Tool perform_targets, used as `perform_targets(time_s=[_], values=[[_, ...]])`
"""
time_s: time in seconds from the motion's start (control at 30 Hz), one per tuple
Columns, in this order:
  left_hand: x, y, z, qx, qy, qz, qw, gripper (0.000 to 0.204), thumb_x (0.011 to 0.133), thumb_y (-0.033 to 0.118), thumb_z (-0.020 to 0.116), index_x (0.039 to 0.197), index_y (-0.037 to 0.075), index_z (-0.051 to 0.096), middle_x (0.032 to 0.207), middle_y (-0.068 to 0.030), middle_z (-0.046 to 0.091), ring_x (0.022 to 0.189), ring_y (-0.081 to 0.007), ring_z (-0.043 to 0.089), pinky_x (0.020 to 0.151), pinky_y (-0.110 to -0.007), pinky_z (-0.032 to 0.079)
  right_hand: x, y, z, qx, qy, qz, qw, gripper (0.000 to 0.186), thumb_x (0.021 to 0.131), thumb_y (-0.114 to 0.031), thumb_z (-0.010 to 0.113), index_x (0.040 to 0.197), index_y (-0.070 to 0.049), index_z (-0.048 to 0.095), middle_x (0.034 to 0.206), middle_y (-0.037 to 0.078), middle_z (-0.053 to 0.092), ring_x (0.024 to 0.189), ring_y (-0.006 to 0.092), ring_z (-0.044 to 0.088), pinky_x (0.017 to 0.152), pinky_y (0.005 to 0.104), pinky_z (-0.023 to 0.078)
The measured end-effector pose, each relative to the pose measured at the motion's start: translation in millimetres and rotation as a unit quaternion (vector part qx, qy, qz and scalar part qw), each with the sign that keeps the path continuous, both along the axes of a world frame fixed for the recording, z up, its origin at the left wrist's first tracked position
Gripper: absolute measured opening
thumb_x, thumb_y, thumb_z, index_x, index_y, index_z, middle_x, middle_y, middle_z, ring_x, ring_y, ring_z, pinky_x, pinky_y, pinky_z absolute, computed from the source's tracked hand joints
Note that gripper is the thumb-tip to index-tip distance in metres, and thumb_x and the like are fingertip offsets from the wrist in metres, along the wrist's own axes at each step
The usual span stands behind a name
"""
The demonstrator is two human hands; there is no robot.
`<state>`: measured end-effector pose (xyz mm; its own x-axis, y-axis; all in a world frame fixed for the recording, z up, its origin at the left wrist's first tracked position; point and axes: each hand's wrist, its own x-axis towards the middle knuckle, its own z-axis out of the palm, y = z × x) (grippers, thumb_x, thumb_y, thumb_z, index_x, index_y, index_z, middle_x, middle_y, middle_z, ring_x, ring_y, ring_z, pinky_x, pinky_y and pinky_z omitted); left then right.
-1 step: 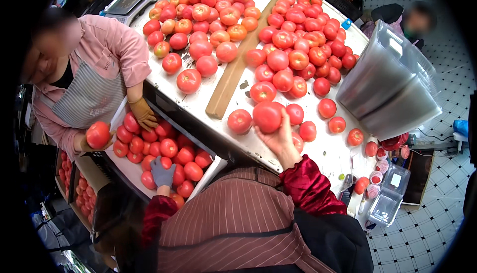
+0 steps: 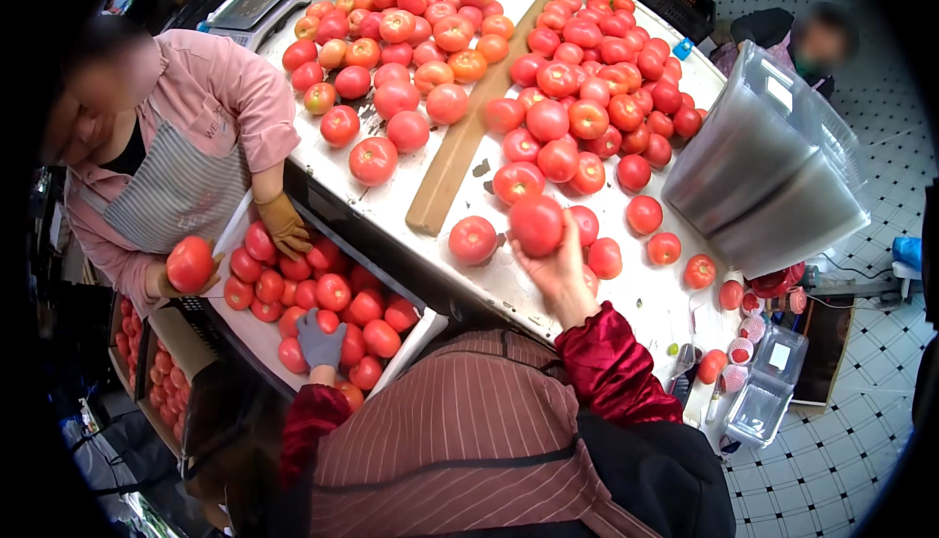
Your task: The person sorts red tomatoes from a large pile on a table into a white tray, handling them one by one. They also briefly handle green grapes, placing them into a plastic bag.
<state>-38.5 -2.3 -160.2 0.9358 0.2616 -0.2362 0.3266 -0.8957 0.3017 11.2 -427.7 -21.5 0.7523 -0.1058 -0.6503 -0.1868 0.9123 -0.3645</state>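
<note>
My right hand (image 2: 553,274), bare, holds a large red tomato (image 2: 535,224) above the white table (image 2: 372,205), beside other loose tomatoes (image 2: 472,241). My left hand (image 2: 321,342), in a grey glove, reaches into a white-lined box (image 2: 419,350) packed with tomatoes (image 2: 381,338), its fingers curled round one of them (image 2: 328,321). At the left, a co-worker (image 2: 176,176) in a pink shirt and striped apron holds a tomato (image 2: 190,264) in one gloved hand; the other gloved hand (image 2: 282,220) rests at the box.
A wooden strip (image 2: 435,186) divides two tomato piles (image 2: 396,98). Clear plastic containers (image 2: 753,156) stand at right, with open clamshells (image 2: 758,411) and foam-netted fruit (image 2: 751,328) below. A scale (image 2: 249,5) is at back left. A person (image 2: 802,49) is beyond the table; crates (image 2: 156,391) stand lower left.
My right hand and its tomato have shifted slightly to the right and up. The co-worker's held tomato has moved very slightly. My left hand looks unchanged.
</note>
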Motion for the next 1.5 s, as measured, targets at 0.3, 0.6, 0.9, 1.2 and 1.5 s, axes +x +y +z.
perform_targets(time_s=[0.3, 0.6, 0.9, 1.2, 1.5], values=[[2, -9, 59, -0.675, -0.05, 0.086, 0.731, 0.054, 0.086, 0.048, 0.049, 0.125, 0.011, 0.043, 0.111, -0.0123, 0.05, 0.099, -0.0337, 0.05, 0.077, -0.042, 0.047, 46, -98, -12, -0.357, -0.094, -0.175, 0.913, 0.059, 0.09, -0.038, 0.056, 0.131, 0.0, 0.038, 0.121, 0.013, 0.055, 0.113, 0.0232, 0.053, 0.102, 0.0419, 0.038], [30, -93, 131, -0.873, 0.111, 0.158, 0.447, 0.063, 0.09, 0.055, 0.044, 0.125, 0.003, 0.045, 0.119, -0.0168, 0.052, 0.106, -0.0384, 0.049, 0.093, -0.049, 0.04, 0, 108, 28, -0.582, -0.379, 0.29, 0.658, 0.068, 0.072, -0.019, 0.077, 0.131, -0.01, 0.045, 0.128, 0.015, 0.048, 0.118, 0.0261, 0.047, 0.097, 0.0383, 0.041], [23, -71, 114, -0.652, 0.094, 0.106, 0.745, 0.038, 0.097, 0.03, 0.041, 0.12, 0.001, 0.051, 0.107, -0.0142, 0.061, 0.087, -0.0236, 0.063, 0.077, -0.031, 0.051, -14, 100, 7, -0.221, -0.214, 0.312, 0.899, 0.048, 0.087, -0.021, 0.065, 0.126, 0.0, 0.049, 0.117, 0.01, 0.058, 0.108, 0.0194, 0.056, 0.088, 0.0348, 0.049], [-30, -55, 31, -0.116, 0.038, -0.261, 0.958, 0.068, 0.07, 0.022, 0.067, 0.132, 0.012, 0.04, 0.13, -0.0183, 0.04, 0.113, -0.0385, 0.044, 0.097, -0.043, 0.039, -22, 24, -13, -0.122, -0.074, 0.099, 0.985, 0.061, 0.089, -0.051, 0.052, 0.13, -0.007, 0.04, 0.128, 0.015, 0.046, 0.12, 0.0334, 0.045, 0.097, 0.0467, 0.043], [-9, -61, 38, -0.096, 0.014, -0.366, 0.926, 0.067, 0.067, 0.016, 0.069, 0.128, 0.012, 0.043, 0.124, -0.0137, 0.045, 0.094, -0.0374, 0.052, 0.082, -0.045, 0.044, -4, -77, -34, -0.258, -0.045, -0.162, 0.951, 0.054, 0.09, -0.036, 0.058, 0.131, -0.006, 0.04, 0.128, 0.011, 0.045, 0.116, 0.0265, 0.045, 0.097, 0.0459, 0.045]])
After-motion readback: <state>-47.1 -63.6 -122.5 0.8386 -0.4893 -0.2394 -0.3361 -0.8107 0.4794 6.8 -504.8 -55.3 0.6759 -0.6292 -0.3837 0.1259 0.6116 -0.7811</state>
